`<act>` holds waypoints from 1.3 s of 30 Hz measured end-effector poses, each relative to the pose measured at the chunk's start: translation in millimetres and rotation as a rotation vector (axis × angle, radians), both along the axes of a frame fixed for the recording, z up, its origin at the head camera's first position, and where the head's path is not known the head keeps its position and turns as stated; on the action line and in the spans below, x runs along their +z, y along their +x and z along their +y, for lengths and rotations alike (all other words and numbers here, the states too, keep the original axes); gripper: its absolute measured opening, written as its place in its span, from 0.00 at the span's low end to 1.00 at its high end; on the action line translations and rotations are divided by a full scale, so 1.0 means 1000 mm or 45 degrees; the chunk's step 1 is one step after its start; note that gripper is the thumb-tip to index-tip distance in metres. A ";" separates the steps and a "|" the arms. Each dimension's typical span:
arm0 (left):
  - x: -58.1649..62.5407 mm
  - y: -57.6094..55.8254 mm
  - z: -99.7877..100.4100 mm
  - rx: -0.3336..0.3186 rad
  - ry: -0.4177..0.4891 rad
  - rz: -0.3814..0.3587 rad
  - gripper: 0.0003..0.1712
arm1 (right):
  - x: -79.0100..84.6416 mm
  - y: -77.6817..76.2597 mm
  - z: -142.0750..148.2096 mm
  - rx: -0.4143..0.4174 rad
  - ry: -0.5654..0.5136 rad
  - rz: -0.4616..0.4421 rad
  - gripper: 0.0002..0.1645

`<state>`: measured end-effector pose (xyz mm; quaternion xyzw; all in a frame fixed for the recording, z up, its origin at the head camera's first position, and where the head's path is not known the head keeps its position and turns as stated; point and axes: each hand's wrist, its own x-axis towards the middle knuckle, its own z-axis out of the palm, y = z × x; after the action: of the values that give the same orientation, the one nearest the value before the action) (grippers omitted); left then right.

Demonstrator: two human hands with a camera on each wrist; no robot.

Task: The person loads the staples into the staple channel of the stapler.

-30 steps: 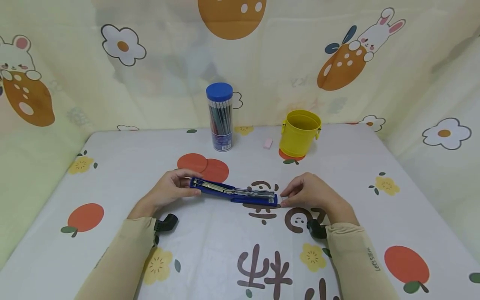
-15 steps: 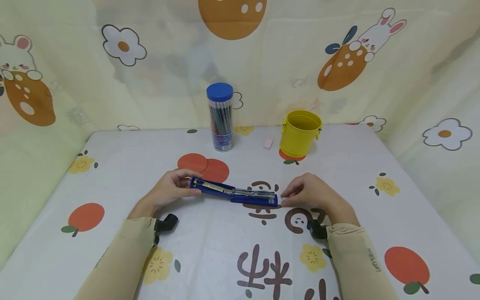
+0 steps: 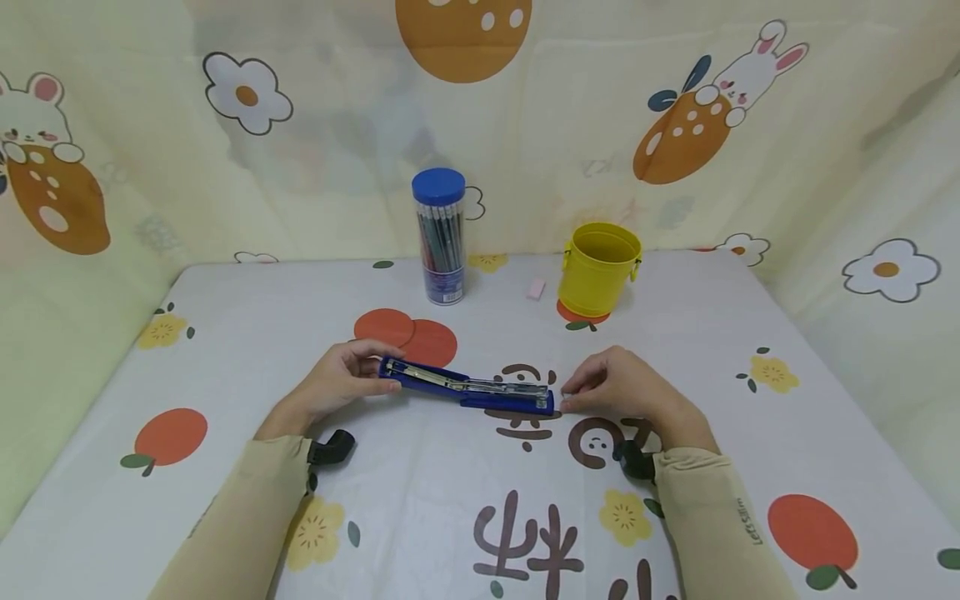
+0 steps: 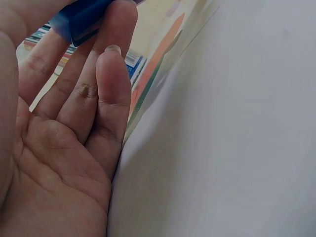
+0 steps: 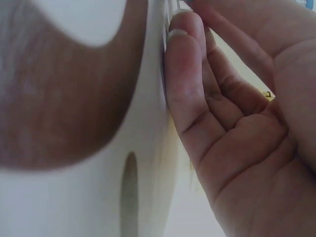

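A blue stapler lies across the middle of the table in the head view, swung open so that its metal magazine shows. My left hand grips the stapler's left end between thumb and fingers. In the left wrist view the stapler's blue end sits at the fingertips. Just off the stapler's right end, my right hand pinches a small, thin silvery strip between thumb and fingers, low over the table. Most of this strip is hidden by the fingertips; only a sliver shows in the right wrist view.
Behind the stapler stand a clear tub of pencils with a blue lid and a yellow bucket. Between them lies a small pink eraser. A patterned cloth covers the table, and a curtain hangs behind it.
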<state>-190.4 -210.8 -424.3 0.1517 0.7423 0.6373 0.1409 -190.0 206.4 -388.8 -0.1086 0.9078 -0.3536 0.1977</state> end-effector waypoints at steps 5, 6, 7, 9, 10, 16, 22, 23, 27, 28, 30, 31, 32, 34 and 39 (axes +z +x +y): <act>-0.001 0.001 -0.001 0.006 -0.011 -0.003 0.30 | 0.002 -0.001 0.003 0.009 -0.011 0.024 0.11; -0.001 0.001 -0.001 0.005 -0.015 -0.002 0.29 | 0.004 -0.001 0.004 0.017 -0.013 0.038 0.11; -0.001 0.001 -0.001 0.007 -0.017 -0.001 0.29 | 0.005 -0.001 0.004 0.025 -0.013 0.056 0.11; 0.000 0.001 -0.001 0.008 -0.016 0.000 0.29 | 0.007 -0.002 0.005 0.044 -0.025 0.088 0.12; 0.001 0.001 -0.002 0.006 -0.012 0.002 0.29 | 0.009 -0.002 0.005 0.053 -0.031 0.103 0.13; 0.002 0.001 -0.002 0.010 -0.003 0.002 0.29 | 0.015 -0.001 0.001 0.088 -0.100 0.144 0.15; -0.001 0.001 -0.002 0.015 -0.011 0.002 0.29 | 0.023 0.006 -0.013 0.140 -0.182 0.216 0.13; -0.001 0.000 -0.002 0.012 -0.010 0.004 0.29 | 0.024 0.007 -0.016 0.142 -0.189 0.222 0.13; -0.002 0.000 -0.002 0.009 -0.006 0.009 0.28 | 0.025 0.010 -0.026 0.153 -0.200 0.224 0.12; -0.002 0.000 -0.002 0.009 -0.004 0.008 0.28 | 0.024 0.010 -0.028 0.161 -0.198 0.227 0.12; -0.002 0.000 -0.002 0.012 -0.001 0.007 0.29 | 0.023 0.010 -0.032 0.185 -0.196 0.244 0.11; -0.002 0.000 -0.002 0.012 0.001 0.005 0.29 | 0.022 0.010 -0.033 0.195 -0.196 0.251 0.11; -0.002 0.000 -0.002 0.012 0.002 0.002 0.29 | 0.022 0.010 -0.035 0.208 -0.195 0.264 0.10; -0.001 0.001 -0.002 0.015 0.004 -0.002 0.29 | 0.020 0.009 -0.038 0.229 -0.196 0.281 0.09; -0.001 0.000 -0.001 0.012 0.009 -0.006 0.29 | 0.018 0.010 -0.041 0.237 -0.170 0.317 0.07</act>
<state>-190.6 -211.5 -425.5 0.1474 0.7404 0.6408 0.1391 -180.3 165.0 -370.6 -0.2482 0.8857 -0.3771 0.1081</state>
